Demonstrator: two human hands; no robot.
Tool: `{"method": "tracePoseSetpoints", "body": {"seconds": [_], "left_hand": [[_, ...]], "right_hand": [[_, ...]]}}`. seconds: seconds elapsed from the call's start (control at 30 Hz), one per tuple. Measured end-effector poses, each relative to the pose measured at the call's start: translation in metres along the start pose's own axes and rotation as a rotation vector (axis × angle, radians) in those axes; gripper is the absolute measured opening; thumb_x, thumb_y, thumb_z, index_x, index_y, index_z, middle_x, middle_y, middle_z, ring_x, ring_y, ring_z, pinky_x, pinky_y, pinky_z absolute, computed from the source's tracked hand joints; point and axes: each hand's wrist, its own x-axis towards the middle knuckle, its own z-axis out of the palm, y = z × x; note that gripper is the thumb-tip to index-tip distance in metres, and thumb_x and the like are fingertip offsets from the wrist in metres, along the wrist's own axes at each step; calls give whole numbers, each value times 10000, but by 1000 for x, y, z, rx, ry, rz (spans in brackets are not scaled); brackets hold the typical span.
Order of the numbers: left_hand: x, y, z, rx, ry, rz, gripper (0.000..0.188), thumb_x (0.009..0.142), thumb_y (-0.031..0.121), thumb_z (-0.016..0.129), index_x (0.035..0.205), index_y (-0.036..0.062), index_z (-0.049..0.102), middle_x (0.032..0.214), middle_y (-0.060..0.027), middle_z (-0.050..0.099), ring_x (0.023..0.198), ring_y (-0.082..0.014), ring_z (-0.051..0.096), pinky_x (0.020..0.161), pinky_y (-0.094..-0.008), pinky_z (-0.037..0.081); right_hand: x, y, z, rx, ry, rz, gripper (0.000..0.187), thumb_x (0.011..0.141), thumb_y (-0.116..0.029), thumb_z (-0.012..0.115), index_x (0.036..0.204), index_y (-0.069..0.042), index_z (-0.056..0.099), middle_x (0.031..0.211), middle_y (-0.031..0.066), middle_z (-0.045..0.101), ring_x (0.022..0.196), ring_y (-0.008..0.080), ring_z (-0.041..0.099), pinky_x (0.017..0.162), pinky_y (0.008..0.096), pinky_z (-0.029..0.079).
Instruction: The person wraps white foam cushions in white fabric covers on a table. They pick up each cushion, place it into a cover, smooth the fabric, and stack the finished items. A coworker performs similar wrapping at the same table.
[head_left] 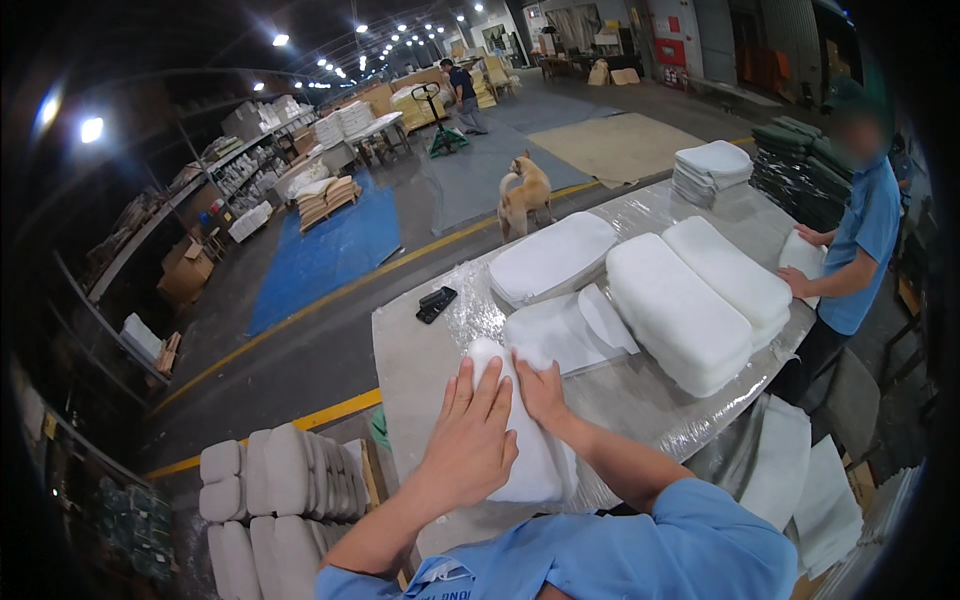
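Observation:
A long white cushion pad (528, 472) with rounded ends lies on the plastic-covered table right in front of me. My left hand (470, 432) rests flat on its top, fingers stretched toward the far end. At the pad's right edge, my right hand (541, 392) has its fingers closed on the white material; the fingertips are partly hidden. Just beyond that hand lies a thin white sheet (550, 330) with a curved flap at its right. Farther back is a flat white stack of oval pieces (555, 255).
Thick white pad stacks (680, 325) stand at the right of the table (420, 380). A black object (436, 304) lies near its left edge. A co-worker (860, 220) handles white pieces at the right. A dog (525, 195) stands beyond the table. Grey cushions (280, 475) are piled lower left.

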Motion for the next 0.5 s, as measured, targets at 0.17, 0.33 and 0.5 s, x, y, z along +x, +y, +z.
{"method": "tracePoseSetpoints", "body": {"seconds": [0.17, 0.33, 0.5], "left_hand": [[8, 0, -9, -46, -50, 124, 636, 1037, 230, 529, 1580, -71, 390, 1746, -236, 169, 1616, -478, 84, 1302, -548, 148], [7, -57, -14, -851, 215, 127, 655, 1084, 202, 481, 1642, -59, 260, 1764, -220, 119, 1637, -407, 66, 1315, -436, 96], [13, -45, 12, -696, 146, -16, 734, 1062, 204, 522, 1653, -74, 187, 1754, -267, 75, 1636, -389, 102, 1317, -398, 92]], "right_hand": [[3, 5, -11, 149, -25, 99, 196, 1030, -136, 601, 1055, 18, 719, 935, 164, 757, 855, 249, 709, 798, 365, 530], [-2, -4, -16, 122, 47, 92, 202, 1037, -134, 610, 1042, 23, 736, 928, 102, 763, 871, 156, 678, 806, 332, 523], [-6, -11, -14, 137, -60, 242, 193, 1044, -136, 618, 1087, 22, 720, 971, 52, 752, 898, 158, 663, 821, 351, 528]]}}
